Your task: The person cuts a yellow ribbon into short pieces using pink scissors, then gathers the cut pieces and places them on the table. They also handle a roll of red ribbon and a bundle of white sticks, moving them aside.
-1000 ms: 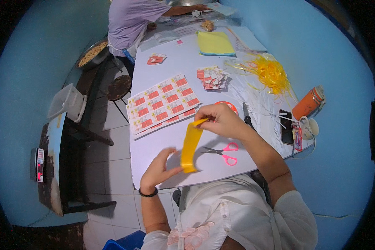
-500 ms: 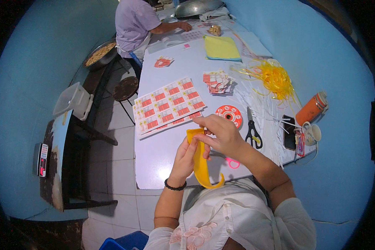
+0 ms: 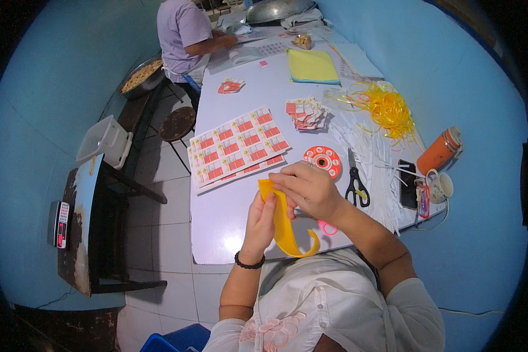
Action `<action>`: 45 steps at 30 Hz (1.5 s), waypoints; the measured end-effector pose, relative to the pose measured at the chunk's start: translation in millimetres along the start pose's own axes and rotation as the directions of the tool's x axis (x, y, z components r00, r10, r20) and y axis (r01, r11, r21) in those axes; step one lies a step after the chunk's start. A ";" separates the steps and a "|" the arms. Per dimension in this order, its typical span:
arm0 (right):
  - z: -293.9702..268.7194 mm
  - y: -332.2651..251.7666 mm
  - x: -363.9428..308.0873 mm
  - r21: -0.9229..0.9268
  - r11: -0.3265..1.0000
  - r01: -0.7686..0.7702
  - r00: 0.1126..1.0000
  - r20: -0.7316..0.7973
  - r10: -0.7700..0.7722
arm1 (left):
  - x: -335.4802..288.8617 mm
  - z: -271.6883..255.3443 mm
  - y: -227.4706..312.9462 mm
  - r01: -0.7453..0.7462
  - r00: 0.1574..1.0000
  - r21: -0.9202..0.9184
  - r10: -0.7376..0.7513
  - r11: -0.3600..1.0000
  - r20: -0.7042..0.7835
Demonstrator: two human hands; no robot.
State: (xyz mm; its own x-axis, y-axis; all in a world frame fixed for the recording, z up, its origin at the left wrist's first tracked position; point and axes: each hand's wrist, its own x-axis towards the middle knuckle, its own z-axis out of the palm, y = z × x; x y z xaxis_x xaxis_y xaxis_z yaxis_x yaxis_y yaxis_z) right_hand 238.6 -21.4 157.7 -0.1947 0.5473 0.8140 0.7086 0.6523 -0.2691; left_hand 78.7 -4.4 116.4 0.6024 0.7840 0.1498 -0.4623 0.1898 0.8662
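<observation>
A wide yellow ribbon (image 3: 283, 229) hangs between my hands, its lower end curling up near the table's front edge. My left hand (image 3: 259, 224) pinches it near the top, thumb pressed on its face. Over the upper end, my right hand (image 3: 308, 189) has its fingers pressed together on the ribbon's edge; its fingertips partly hide the strip. Just beyond my right hand lies a red-and-white ribbon spool (image 3: 328, 156). Pink scissor handles (image 3: 328, 227) show below my right wrist. Black-handled scissors (image 3: 356, 190) rest to the right of the spool.
Printed label sheets (image 3: 234, 146) and piled cut labels (image 3: 305, 114) lie ahead. White strips (image 3: 369, 176), yellow curled ribbon (image 3: 390, 111), a phone (image 3: 408, 185), a cup (image 3: 440, 189) and an orange flask (image 3: 439, 154) line the right. A co-worker (image 3: 185, 35) stands far left.
My right fingers have drawn together on the ribbon's upper end, and the ribbon's top has shifted slightly left. The co-worker's arm has pulled back to the left.
</observation>
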 end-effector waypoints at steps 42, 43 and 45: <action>-16.1 -32.8 1.5 0.666 0.381 -0.641 0.749 0.436 0.498 | -10.6 6.6 5.2 -0.372 0.901 0.503 0.433 0.781 -0.007; -16.7 -32.7 1.7 0.669 0.404 -0.624 0.767 0.425 0.480 | -10.5 5.7 6.6 -0.370 0.905 0.508 0.426 0.778 0.007; -17.3 -32.7 2.0 0.656 0.419 -0.627 0.766 0.423 0.484 | -9.8 5.0 10.6 -0.386 0.894 0.532 0.448 0.754 0.015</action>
State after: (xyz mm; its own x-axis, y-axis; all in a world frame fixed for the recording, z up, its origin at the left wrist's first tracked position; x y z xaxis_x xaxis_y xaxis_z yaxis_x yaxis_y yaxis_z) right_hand 226.7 -50.7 177.0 -0.0927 0.9569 0.2753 -0.0261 0.2740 -0.9614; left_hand 71.1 -13.0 126.5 0.3410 0.7773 0.5287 -0.2352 -0.4740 0.8485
